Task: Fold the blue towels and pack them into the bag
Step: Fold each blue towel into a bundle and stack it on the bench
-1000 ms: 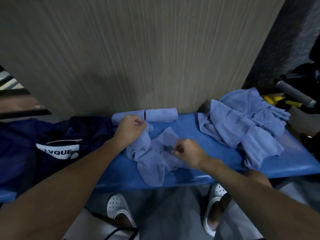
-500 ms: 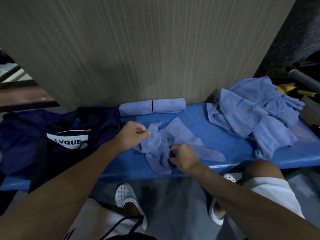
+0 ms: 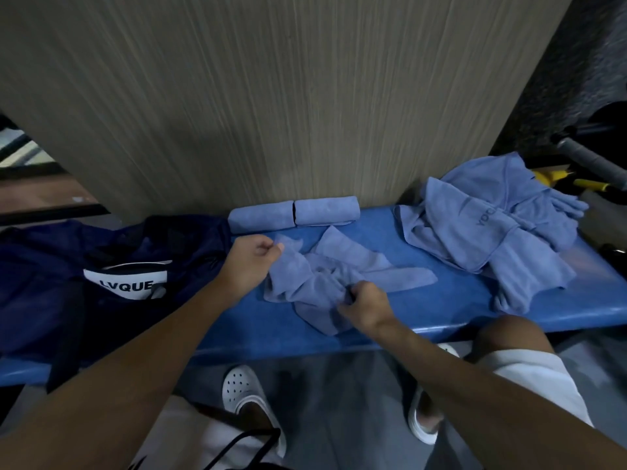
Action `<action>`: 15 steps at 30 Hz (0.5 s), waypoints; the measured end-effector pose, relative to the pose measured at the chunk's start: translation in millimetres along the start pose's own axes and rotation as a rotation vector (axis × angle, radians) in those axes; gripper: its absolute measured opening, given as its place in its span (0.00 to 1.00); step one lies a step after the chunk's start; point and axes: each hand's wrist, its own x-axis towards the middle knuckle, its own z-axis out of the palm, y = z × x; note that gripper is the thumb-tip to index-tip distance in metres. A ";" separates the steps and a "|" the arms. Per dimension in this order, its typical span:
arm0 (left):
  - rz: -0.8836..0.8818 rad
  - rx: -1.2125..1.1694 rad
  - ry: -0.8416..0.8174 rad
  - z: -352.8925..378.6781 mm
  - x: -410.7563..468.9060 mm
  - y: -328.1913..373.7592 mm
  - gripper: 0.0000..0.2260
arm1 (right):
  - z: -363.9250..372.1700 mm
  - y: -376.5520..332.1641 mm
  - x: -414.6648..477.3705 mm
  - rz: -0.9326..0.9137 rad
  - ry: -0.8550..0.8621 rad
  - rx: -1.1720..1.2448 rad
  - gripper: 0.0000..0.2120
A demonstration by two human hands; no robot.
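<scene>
A crumpled light blue towel lies on the middle of the blue bench. My left hand pinches the towel's upper left corner. My right hand grips a fold near its lower right edge. Two rolled blue towels lie side by side against the wall behind it. A heap of unfolded blue towels covers the bench's right end. The dark navy bag with a white label lies on the left end of the bench.
A wood-grain wall panel rises right behind the bench. My white shoes and bare knee are below the bench's front edge. Yellow and grey handles stick out at the far right. A black strap hangs at the bottom.
The towel has been pulled wider, a strip now stretching right across the bench. My left hand shifted left with its corner and my right hand dropped toward the front edge.
</scene>
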 end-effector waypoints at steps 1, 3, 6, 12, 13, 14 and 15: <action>-0.021 -0.023 0.002 -0.9 -1.9 0.7 0.12 | 0.1 0.0 0.8 -0.010 0.013 0.024 0.19; -0.076 -0.105 -0.051 -2.8 -5.5 1.9 0.08 | -3.8 -2.9 2.5 -0.037 0.089 0.148 0.17; -0.148 -0.105 -0.250 -2.6 -12.7 -2.6 0.09 | -9.8 -4.9 4.7 -0.038 0.302 0.392 0.05; -0.022 0.197 -0.323 7.5 -23.9 -22.5 0.15 | 3.2 13.1 -11.4 0.165 0.110 0.199 0.15; 0.000 0.192 -0.292 9.2 -25.0 -23.3 0.15 | 4.6 13.2 -13.3 0.161 0.098 0.184 0.14; 0.018 0.189 -0.259 10.6 -25.1 -24.6 0.14 | 5.6 13.7 -14.1 0.171 0.083 0.176 0.13; 0.028 0.180 -0.235 11.4 -25.3 -24.5 0.14 | 7.2 13.9 -14.5 0.187 0.068 0.160 0.15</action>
